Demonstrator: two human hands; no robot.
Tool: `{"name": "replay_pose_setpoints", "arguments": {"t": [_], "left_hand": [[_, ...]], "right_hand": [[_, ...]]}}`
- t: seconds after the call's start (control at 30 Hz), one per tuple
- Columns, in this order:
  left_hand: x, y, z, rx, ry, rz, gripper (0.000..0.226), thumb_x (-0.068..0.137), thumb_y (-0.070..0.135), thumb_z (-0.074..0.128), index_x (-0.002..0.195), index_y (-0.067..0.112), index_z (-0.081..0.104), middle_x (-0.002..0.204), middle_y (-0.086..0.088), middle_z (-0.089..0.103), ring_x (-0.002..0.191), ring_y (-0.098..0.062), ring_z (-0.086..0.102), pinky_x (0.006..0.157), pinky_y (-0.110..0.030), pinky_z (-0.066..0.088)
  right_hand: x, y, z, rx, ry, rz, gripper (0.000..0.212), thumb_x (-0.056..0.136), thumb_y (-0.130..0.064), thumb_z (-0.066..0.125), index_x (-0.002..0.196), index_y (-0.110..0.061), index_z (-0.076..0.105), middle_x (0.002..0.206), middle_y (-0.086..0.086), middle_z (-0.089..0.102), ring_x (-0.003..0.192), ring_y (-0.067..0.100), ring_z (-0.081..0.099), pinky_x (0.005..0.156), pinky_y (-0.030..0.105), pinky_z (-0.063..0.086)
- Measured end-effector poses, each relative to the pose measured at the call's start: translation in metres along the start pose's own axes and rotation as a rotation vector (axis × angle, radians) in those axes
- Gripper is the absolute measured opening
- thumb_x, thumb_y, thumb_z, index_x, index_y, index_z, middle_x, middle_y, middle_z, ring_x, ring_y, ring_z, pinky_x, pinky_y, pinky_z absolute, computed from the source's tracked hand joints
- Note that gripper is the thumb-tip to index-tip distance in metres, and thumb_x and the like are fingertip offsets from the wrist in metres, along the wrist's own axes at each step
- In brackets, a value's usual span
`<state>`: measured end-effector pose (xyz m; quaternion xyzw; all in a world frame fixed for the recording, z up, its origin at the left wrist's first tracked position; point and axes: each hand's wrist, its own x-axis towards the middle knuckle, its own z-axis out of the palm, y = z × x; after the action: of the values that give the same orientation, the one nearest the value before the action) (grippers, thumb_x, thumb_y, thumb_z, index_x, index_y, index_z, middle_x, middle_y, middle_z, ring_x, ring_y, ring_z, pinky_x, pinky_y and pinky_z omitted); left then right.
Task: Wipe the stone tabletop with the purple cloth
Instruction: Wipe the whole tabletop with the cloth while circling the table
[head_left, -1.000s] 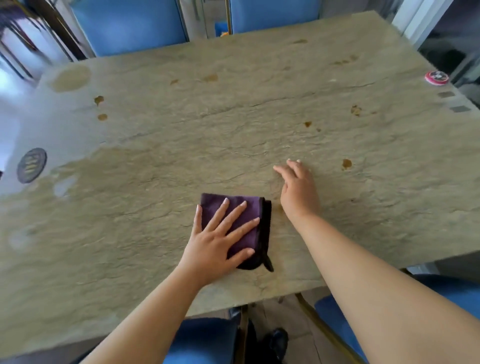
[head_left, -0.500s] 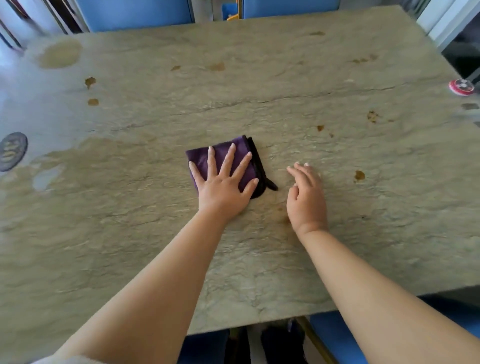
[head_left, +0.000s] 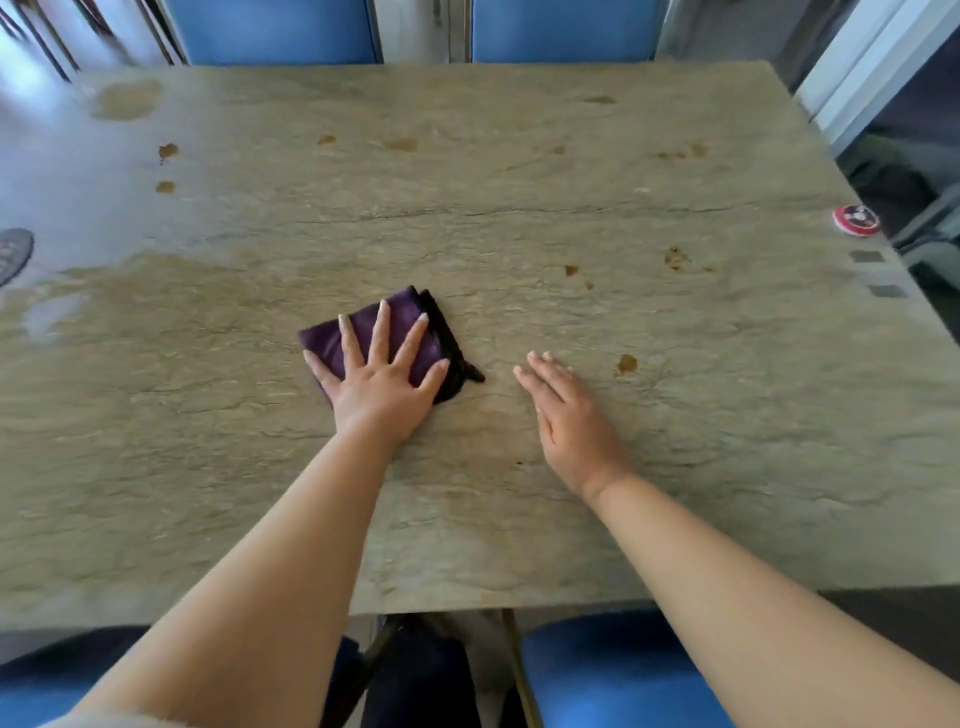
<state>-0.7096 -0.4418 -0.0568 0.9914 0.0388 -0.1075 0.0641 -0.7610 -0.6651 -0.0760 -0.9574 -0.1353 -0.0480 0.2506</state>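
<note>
Head view: left hand (head_left: 382, 382), fingers spread, presses the folded purple cloth (head_left: 410, 332) flat on the beige stone surface (head_left: 675, 415); right hand (head_left: 574, 421) rests open beside it.

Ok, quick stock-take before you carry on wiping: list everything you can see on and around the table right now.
stone tabletop: one, beige-grey, fills the view
purple cloth: one, folded, table centre, under the left hand
brown stains: several, scattered over the far half
round red disc: one, right edge
dark round disc: one, left edge, partly cut off
blue chairs: two far side, two near side
left hand: flat, fingers spread on the cloth
right hand: flat on bare stone, right of the cloth
</note>
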Motion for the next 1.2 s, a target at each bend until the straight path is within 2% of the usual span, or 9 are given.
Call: {"name": "replay_pose_setpoints", "arguments": {"t": [0.17,0.33,0.47,0.6,0.67,0.9,0.97,1.1,1.2], "left_hand": [[-0.059,0.040,0.017,0.015,0.046,0.158,0.062,0.086,0.074,0.012,0.143,0.059,-0.008,0.160,0.016,-0.011,0.147,-0.026,-0.020,0.110,-0.066,-0.012],[-0.164,-0.001,0.035,0.131,0.041,0.424,0.063,0.088,0.074,0.021,0.146,0.056,0.001,0.161,0.015,-0.001,0.149,-0.022,-0.008,0.113,-0.066,0.005],[-0.140,-0.039,0.023,0.062,0.036,0.155,0.067,0.083,0.080,0.016,0.144,0.059,0.001,0.161,0.017,-0.006,0.148,-0.018,-0.015,0.113,-0.066,-0.007],[-0.100,-0.004,0.020,-0.019,0.029,-0.153,0.066,0.083,0.079,0.011,0.143,0.059,-0.007,0.161,0.013,-0.014,0.146,-0.027,-0.022,0.113,-0.062,-0.012],[-0.115,0.018,0.026,-0.025,0.032,-0.108,0.064,0.085,0.076,0.012,0.143,0.058,-0.011,0.161,0.012,-0.015,0.146,-0.029,-0.021,0.114,-0.060,-0.010],[-0.185,0.032,0.044,0.089,0.073,0.426,0.067,0.086,0.077,0.024,0.146,0.056,0.003,0.162,0.013,0.001,0.149,-0.026,-0.008,0.116,-0.060,0.004],[-0.156,0.021,0.036,0.094,0.070,0.387,0.068,0.083,0.081,0.021,0.145,0.058,0.001,0.161,0.015,-0.002,0.149,-0.022,-0.012,0.117,-0.058,0.000],[-0.097,0.044,0.027,0.016,0.026,0.061,0.067,0.082,0.081,0.013,0.143,0.060,-0.006,0.160,0.015,-0.014,0.146,-0.026,-0.021,0.113,-0.061,-0.010],[-0.112,0.081,0.032,0.014,0.020,0.109,0.065,0.085,0.077,0.013,0.144,0.057,-0.009,0.160,0.013,-0.016,0.145,-0.031,-0.023,0.111,-0.065,-0.012]], "right_hand": [[0.002,0.004,0.007,0.043,0.065,-0.003,0.049,0.087,0.004,0.039,0.133,-0.001,0.052,0.142,0.015,0.048,0.137,0.028,0.039,0.115,0.044,0.028],[-0.002,0.002,0.004,0.061,0.049,-0.005,0.047,0.087,0.004,0.040,0.131,0.000,0.054,0.142,0.017,0.048,0.136,0.031,0.039,0.116,0.043,0.024],[-0.021,-0.004,-0.001,0.095,0.006,0.022,0.047,0.091,0.005,0.044,0.136,-0.005,0.050,0.149,0.015,0.038,0.143,0.027,0.028,0.120,0.041,0.018],[-0.035,-0.006,-0.008,0.127,-0.031,0.016,0.047,0.092,0.006,0.043,0.137,-0.006,0.049,0.149,0.014,0.037,0.144,0.025,0.025,0.120,0.035,0.015],[-0.038,-0.002,-0.012,0.145,-0.053,0.000,0.046,0.092,0.007,0.042,0.136,-0.006,0.051,0.149,0.012,0.038,0.144,0.023,0.025,0.120,0.036,0.018],[-0.038,0.008,-0.020,0.133,-0.060,-0.066,0.048,0.085,0.013,0.043,0.128,-0.004,0.058,0.142,0.013,0.048,0.139,0.025,0.035,0.117,0.037,0.024],[-0.039,0.011,-0.023,0.102,-0.038,-0.040,0.046,0.087,0.011,0.043,0.126,-0.005,0.060,0.141,0.012,0.049,0.138,0.024,0.036,0.116,0.033,0.024],[-0.046,0.025,-0.039,0.018,0.031,0.050,0.044,0.088,0.009,0.045,0.126,-0.008,0.060,0.141,0.010,0.048,0.139,0.022,0.034,0.116,0.029,0.023],[-0.051,0.039,-0.051,-0.035,0.086,0.124,0.045,0.086,0.008,0.047,0.127,-0.008,0.058,0.139,0.014,0.047,0.137,0.027,0.036,0.115,0.036,0.029]]}}
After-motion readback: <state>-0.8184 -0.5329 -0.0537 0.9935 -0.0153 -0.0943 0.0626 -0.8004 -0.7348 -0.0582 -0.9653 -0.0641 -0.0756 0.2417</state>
